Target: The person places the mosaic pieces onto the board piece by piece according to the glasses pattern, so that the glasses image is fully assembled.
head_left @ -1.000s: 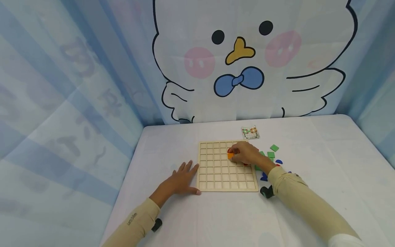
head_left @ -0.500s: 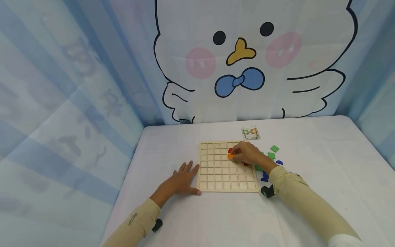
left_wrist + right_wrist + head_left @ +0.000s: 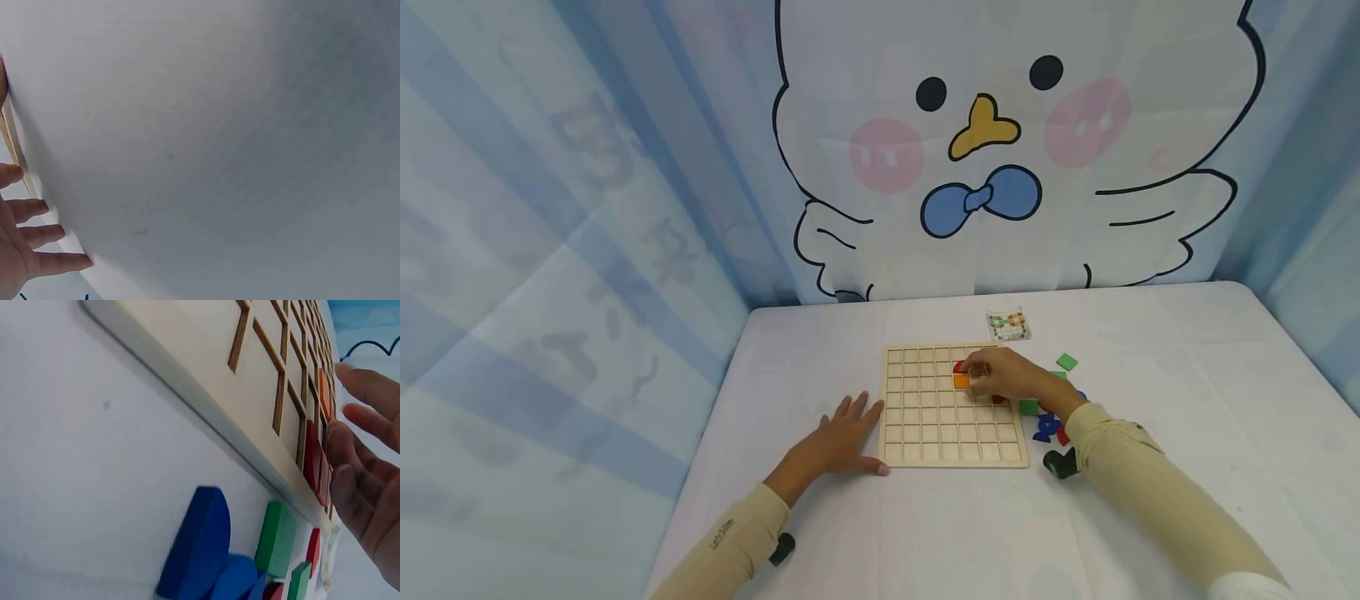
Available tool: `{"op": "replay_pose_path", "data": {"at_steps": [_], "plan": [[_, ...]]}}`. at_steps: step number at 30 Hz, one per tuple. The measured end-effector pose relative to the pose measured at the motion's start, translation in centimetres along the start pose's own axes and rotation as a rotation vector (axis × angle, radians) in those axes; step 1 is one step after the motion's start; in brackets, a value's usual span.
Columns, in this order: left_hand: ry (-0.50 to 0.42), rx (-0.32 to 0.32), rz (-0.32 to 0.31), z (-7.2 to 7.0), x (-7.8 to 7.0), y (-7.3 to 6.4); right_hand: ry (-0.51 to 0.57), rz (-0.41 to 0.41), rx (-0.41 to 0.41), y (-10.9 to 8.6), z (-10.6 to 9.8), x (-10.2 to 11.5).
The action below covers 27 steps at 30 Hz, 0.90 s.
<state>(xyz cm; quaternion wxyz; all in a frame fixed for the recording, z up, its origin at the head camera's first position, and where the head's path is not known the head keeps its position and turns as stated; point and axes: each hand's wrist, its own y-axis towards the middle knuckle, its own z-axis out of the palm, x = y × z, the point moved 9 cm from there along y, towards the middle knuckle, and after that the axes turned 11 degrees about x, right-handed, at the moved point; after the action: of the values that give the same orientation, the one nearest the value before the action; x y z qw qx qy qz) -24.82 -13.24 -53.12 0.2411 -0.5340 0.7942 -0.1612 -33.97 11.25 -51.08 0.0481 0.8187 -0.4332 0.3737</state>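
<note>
A wooden grid board (image 3: pixel 917 429) lies flat on the white-covered table. My left hand (image 3: pixel 844 437) rests at its left edge, fingers spread, thumb near the front corner. Over the board's upper right cells is my right hand (image 3: pixel 1006 372), its fingers loosely bent with no piece pinched. An orange square tile (image 3: pixel 961 381) sits in a cell at those fingertips, with a red piece (image 3: pixel 958 367) just behind it. In the right wrist view another red piece (image 3: pixel 311 456) sits in a cell near the board's edge. The right hand hides several cells.
Right of the board lie loose green tiles (image 3: pixel 1029 407), blue pieces (image 3: pixel 1045 427) and a red piece (image 3: pixel 1063 435), partly behind the right arm. A small patterned card (image 3: pixel 1008 323) lies beyond the board. A patterned curtain (image 3: pixel 977 258) hangs at the table's back.
My right hand's fingers have drawn slightly right off the orange tile, showing more of it, and the forearm has shifted right. The left hand stays put.
</note>
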Motion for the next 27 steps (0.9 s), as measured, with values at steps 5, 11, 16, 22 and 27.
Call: {"op": "replay_pose_path", "data": {"at_steps": [5, 11, 16, 22, 27], "plan": [[0.011, 0.004, -0.002, 0.2, 0.1, 0.2, 0.034, -0.008, -0.043, -1.6, -1.6, -1.0], [0.015, 0.011, -0.016, 0.2, 0.2, 0.3, 0.039, 0.047, -0.098, -3.8, -4.1, -2.8], [0.015, 0.017, -0.015, 0.1, 0.1, 0.3, 0.040, 0.111, -0.082, -5.5, -4.8, -4.9], [0.011, 0.018, -0.011, 0.1, -0.1, 0.2, 0.014, 0.145, 0.014, -7.6, -3.9, -6.2], [0.017, 0.017, -0.013, 0.0, -0.2, 0.1, -0.002, 0.159, 0.055, -8.7, -2.8, -6.7]]}}
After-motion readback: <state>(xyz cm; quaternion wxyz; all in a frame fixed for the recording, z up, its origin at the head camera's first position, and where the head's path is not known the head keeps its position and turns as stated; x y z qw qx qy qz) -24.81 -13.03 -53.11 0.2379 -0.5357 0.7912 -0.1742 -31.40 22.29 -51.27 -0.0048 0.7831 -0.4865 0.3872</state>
